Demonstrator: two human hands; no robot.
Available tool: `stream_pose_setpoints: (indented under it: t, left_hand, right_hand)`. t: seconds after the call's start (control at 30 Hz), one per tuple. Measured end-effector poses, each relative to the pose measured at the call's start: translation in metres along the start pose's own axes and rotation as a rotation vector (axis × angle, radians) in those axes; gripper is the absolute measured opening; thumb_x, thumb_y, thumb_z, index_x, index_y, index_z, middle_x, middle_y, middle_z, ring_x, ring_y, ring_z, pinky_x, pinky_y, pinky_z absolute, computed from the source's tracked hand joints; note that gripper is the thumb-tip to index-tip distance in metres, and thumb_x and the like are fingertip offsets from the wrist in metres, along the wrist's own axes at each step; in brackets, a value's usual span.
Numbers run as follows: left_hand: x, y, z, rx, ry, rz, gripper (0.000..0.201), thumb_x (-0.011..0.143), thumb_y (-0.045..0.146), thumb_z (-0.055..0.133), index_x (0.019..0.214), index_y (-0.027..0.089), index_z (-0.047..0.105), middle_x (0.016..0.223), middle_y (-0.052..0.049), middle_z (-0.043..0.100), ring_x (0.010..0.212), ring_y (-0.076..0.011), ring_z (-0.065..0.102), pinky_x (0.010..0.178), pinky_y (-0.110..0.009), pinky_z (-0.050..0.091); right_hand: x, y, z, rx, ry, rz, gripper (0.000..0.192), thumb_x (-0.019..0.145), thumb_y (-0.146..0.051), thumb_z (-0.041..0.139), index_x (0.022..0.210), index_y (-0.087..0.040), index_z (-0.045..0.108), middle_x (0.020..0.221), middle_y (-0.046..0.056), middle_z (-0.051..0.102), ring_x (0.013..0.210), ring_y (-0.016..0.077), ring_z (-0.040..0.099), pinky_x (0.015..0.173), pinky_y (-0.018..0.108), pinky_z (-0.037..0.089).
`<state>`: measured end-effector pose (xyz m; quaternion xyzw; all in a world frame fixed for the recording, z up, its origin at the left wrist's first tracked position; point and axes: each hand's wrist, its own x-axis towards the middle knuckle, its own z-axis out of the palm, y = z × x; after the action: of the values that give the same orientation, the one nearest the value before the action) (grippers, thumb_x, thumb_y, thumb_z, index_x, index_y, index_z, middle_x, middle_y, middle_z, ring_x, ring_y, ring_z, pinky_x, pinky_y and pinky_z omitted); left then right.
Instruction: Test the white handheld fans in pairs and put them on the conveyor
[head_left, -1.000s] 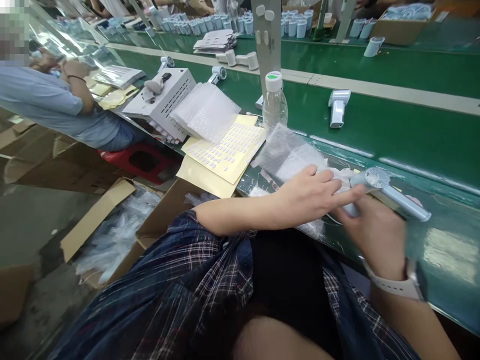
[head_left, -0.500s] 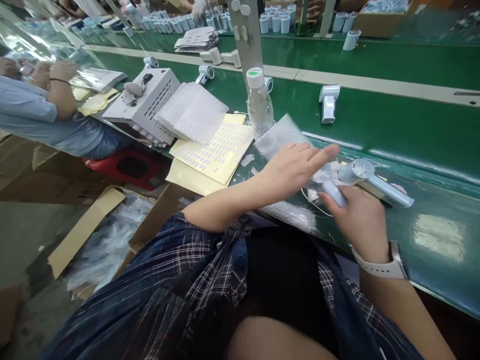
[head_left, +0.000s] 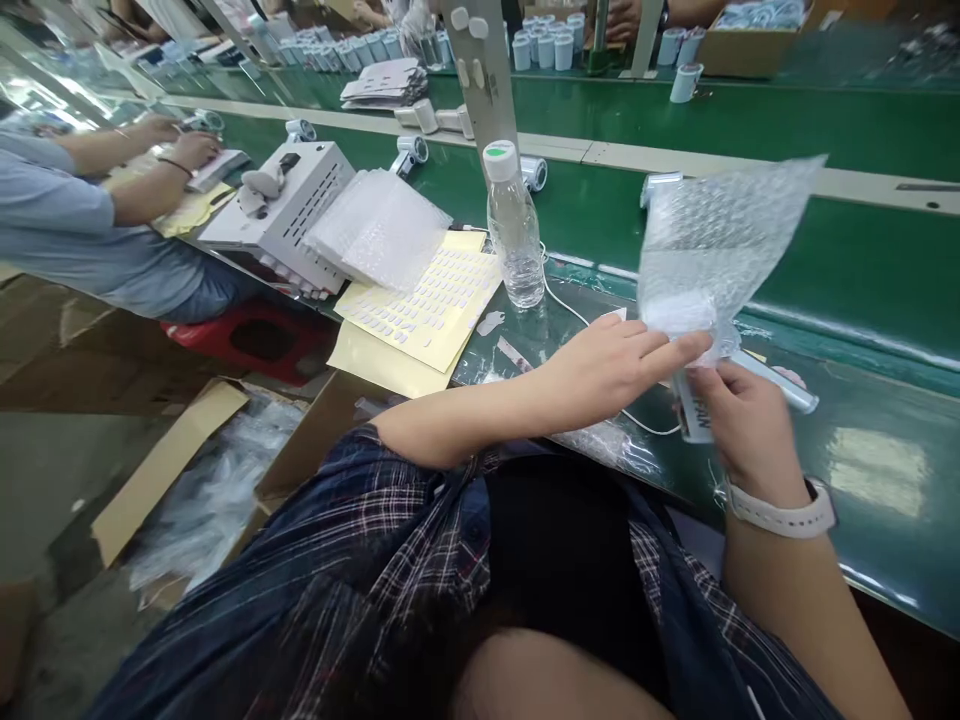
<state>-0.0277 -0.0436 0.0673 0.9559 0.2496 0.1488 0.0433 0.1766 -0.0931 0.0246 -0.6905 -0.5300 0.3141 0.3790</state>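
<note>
the pale blue handheld fan (head_left: 694, 412) bears dark lettering that reads roughly "fan" on its handle; the right hand (head_left: 739, 425) closes its fingers round that handle at the near edge of the green bench (head_left: 885, 480); the left hand (head_left: 611, 365) pinches the lower edge of a bubble-wrap bag (head_left: 716, 245) held upright above the fan, its fingers nearly straight; a water bottle (head_left: 514, 235) stands just left, beside yellow sticker sheets (head_left: 427, 300) and a white cable (head_left: 574, 312); the bench to the right lies open; a co-worker's sleeve (head_left: 67, 235) is well apart at far left.
</note>
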Motion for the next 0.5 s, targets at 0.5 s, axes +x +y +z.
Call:
stream_pose_setpoints:
  t: [0.5]
  left_hand:
    - [0.01,0.004,-0.025,-1.195,0.276,-0.083,0.033,0.106,0.042,0.064,0.131,0.028,0.047,0.076,0.007,0.052,0.063,-0.0089,0.054,0.063,-0.025,0.046]
  right_hand:
    - [-0.059,-0.011,-0.052,-0.321,0.122,-0.428,0.034,0.103,-0.046,0.056,0.082,-0.025,0.072,0.072,0.004,0.072,0.065,0.0214,0.067,0.065,0.034,0.046]
